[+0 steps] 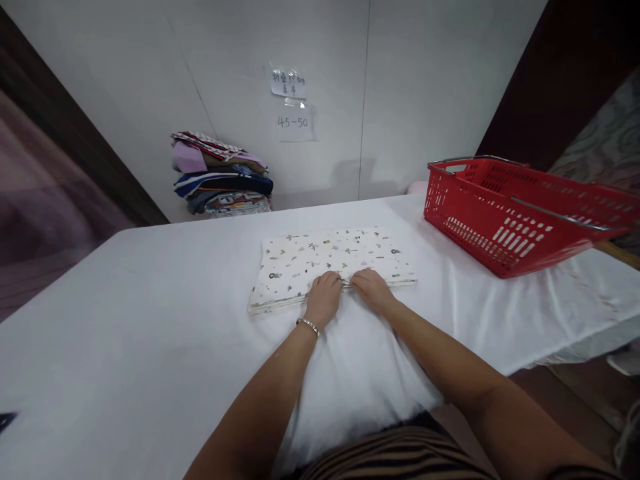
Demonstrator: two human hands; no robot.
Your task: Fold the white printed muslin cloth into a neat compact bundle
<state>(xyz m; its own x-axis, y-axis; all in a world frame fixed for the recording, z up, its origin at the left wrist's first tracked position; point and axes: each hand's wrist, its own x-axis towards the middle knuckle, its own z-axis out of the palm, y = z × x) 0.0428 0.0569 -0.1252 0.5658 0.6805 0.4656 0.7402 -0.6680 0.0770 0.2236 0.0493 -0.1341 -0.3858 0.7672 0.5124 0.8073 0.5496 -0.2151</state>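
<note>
A folded white cloth with small printed animals and palm trees lies flat on the white-covered table, its layers showing along the near edge. My left hand, with a bracelet at the wrist, grips that near edge at the middle, fingers on top and thumb tucked under. Just to its right, my right hand pinches the same edge, with a small gap between the two hands. Both thumbs are mostly hidden.
A red plastic basket with metal handles stands on the table's right side. Several folded clothes are stacked beyond the far edge at left. Two handwritten paper signs hang on the wall. White cloth covers the table.
</note>
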